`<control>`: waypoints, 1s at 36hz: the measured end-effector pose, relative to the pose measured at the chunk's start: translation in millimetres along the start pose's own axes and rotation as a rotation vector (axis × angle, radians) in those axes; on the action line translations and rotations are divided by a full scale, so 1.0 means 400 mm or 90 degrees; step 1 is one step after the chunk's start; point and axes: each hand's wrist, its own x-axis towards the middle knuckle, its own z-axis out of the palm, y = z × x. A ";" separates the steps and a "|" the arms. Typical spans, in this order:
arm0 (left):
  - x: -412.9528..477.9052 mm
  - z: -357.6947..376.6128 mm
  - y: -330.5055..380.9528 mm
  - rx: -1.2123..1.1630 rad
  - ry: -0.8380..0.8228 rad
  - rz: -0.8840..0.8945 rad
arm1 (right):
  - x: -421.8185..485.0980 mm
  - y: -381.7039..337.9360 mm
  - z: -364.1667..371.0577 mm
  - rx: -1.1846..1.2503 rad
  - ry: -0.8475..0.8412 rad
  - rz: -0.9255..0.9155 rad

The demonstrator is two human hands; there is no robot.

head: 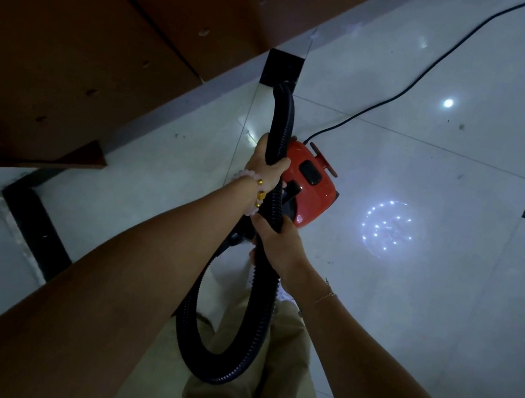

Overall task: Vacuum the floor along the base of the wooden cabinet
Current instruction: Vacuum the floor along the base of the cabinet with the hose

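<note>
Both hands are on the black hose (pixel 285 116) here. The left hand (pixel 269 158) is wrapped round it high up, thumb across the front. The right hand (pixel 276 244) is clenched round it lower down, just in front of the red vacuum (pixel 313 186), which sits on the pale tiled floor (pixel 406 327).

The hose's far end reaches up to the foot of the wooden cabinet (pixel 91 31), right over a black inset tile (pixel 275 62). It's dark against dark there, so I can't quite tell whether the mouth touches the floor or hovers just off it.

Now the hazards. Below the right hand the hose drops into a big slack loop in front of the beige trousers (pixel 257 389). A step forward could catch it and jerk the nozzle off the cabinet's base. The power cord (pixel 411 88) trails away from the vacuum across open floor. A hard tug on the hose could drag the canister and pull that cord taut.

The count:
- One hose, one vacuum, one cord and one cabinet.
- Two hands.
- Two bracelets, a beaded bracelet (pixel 250 181) on the left wrist and a thin chain (pixel 326 296) on the right.
- Two black square insets in the floor.
- One black L-shaped strip (pixel 31 222).
</note>
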 end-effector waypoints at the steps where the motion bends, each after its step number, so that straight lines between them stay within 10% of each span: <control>1: 0.002 -0.001 0.001 0.006 -0.023 0.007 | -0.002 -0.005 -0.003 -0.002 -0.001 -0.003; 36: 0.106 0.240 0.199 0.164 -0.077 -0.004 | 0.080 -0.125 -0.267 0.119 -0.045 0.036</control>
